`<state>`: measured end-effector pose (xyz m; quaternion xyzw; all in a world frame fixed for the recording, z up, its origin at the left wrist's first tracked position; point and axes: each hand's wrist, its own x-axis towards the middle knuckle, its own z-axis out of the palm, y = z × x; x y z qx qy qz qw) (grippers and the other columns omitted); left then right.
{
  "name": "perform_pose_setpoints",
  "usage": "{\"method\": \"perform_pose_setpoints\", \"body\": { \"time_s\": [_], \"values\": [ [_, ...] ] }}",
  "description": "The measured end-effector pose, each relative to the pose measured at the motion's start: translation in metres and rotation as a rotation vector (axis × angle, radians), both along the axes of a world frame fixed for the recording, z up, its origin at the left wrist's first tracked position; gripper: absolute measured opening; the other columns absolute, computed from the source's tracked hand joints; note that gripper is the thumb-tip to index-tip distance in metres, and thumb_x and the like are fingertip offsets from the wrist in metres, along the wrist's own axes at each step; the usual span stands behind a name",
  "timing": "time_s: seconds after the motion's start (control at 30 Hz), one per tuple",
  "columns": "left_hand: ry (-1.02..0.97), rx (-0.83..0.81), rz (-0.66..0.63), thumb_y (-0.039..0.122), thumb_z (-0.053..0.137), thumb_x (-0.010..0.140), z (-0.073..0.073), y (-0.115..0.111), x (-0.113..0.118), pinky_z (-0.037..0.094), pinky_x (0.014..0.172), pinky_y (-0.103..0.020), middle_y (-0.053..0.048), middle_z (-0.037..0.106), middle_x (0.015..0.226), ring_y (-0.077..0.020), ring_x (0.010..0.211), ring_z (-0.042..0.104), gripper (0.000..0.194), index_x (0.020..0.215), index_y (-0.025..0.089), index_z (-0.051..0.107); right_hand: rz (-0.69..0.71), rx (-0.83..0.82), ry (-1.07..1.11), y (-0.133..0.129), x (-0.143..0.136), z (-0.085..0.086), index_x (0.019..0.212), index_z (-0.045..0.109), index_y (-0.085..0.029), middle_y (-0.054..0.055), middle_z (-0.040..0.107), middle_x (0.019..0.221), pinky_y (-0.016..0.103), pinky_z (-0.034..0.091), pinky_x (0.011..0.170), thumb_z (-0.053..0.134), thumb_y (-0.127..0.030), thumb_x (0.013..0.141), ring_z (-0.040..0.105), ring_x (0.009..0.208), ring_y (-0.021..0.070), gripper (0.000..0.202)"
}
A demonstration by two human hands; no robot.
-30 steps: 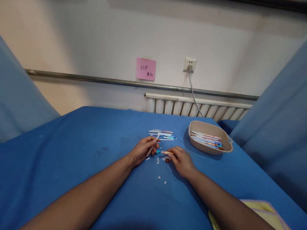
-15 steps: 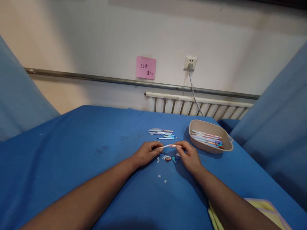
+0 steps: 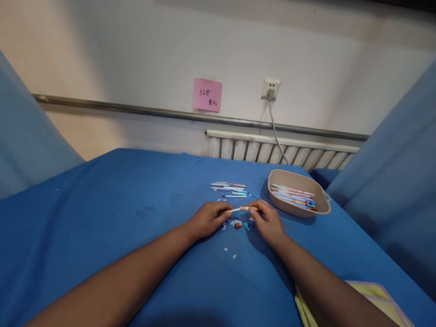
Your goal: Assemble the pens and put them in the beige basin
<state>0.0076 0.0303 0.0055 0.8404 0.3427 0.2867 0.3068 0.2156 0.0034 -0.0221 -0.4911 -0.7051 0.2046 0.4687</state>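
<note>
My left hand (image 3: 210,219) pinches the white pen refill (image 3: 235,210) at its left end. The refill's right end meets a patterned orange-and-white pen barrel (image 3: 244,208), which my right hand (image 3: 268,221) grips between thumb and fingers. How far the refill sits inside the barrel is hard to tell. Just below the hands lie a brown-red piece (image 3: 238,225), a teal piece (image 3: 246,225), a dark blue piece (image 3: 251,224) and several small white bits. Behind the hands, pens and pen parts (image 3: 227,185) are laid in rows.
A beige basket (image 3: 296,212) holding several pens stands at the right. Two white bits (image 3: 225,249) lie nearer me on the blue sheet (image 3: 102,218). A yellow cloth (image 3: 371,295) is under my right forearm. Behind are a radiator (image 3: 265,147) and a metal rail (image 3: 150,110).
Both hands keep their grip on the refill and barrel, which have tilted very slightly. The view has shifted a little; otherwise the things on the sheet look the same.
</note>
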Motion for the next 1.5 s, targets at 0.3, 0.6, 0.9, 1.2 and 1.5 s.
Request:
{"method": "perform_pose_setpoints", "body": {
  "time_s": [0.3, 0.6, 0.9, 1.2, 1.5],
  "values": [
    [0.052, 0.029, 0.006, 0.028, 0.055, 0.083, -0.002, -0.008, 0.002, 0.038, 0.065, -0.022, -0.003, 0.067, 0.085, -0.0185, 0.074, 0.058, 0.019, 0.099, 0.024, 0.064, 0.119, -0.043, -0.145, -0.008, -0.008, 0.003, 0.086, 0.064, -0.021, 0.002, 0.061, 0.079, 0.025, 0.042, 0.066, 0.046, -0.024, 0.086, 0.057, 0.073, 0.0151, 0.018],
    [-0.007, -0.047, 0.019, 0.029, 0.055, 0.083, 0.0, -0.01, 0.003, 0.039, 0.065, -0.022, -0.002, 0.068, 0.082, -0.0176, 0.072, 0.059, 0.016, 0.095, 0.022, 0.064, 0.137, -0.028, -0.117, -0.01, -0.009, 0.003, 0.091, 0.06, -0.021, 0.002, 0.065, 0.083, 0.025, 0.043, 0.07, 0.044, -0.024, 0.088, 0.059, 0.077, 0.0153, 0.017],
    [-0.074, -0.164, -0.028, 0.033, 0.057, 0.083, 0.002, -0.013, 0.005, 0.041, 0.07, -0.024, -0.002, 0.069, 0.084, -0.019, 0.077, 0.061, 0.018, 0.097, 0.023, 0.062, 0.215, -0.055, -0.12, -0.011, -0.01, 0.006, 0.088, 0.06, -0.021, 0.001, 0.067, 0.082, 0.025, 0.045, 0.069, 0.044, -0.025, 0.088, 0.061, 0.075, 0.0147, 0.016],
    [0.064, 0.074, -0.013, 0.029, 0.056, 0.084, -0.001, -0.017, 0.005, 0.037, 0.064, -0.024, -0.004, 0.066, 0.081, -0.0194, 0.071, 0.059, 0.016, 0.096, 0.023, 0.063, 0.166, -0.112, -0.127, -0.013, -0.012, 0.0, 0.094, 0.055, -0.021, 0.001, 0.065, 0.082, 0.024, 0.043, 0.063, 0.052, -0.032, 0.084, 0.059, 0.07, 0.0147, 0.015],
    [0.067, 0.152, -0.036, 0.023, 0.056, 0.084, -0.001, -0.02, 0.008, 0.041, 0.074, -0.028, -0.006, 0.064, 0.094, -0.0223, 0.085, 0.059, 0.021, 0.105, 0.022, 0.057, 0.178, -0.12, -0.148, -0.014, -0.012, 0.002, 0.082, 0.057, -0.02, 0.0, 0.063, 0.073, 0.024, 0.04, 0.06, 0.047, -0.035, 0.087, 0.056, 0.065, 0.0138, 0.018]
  ]
}}
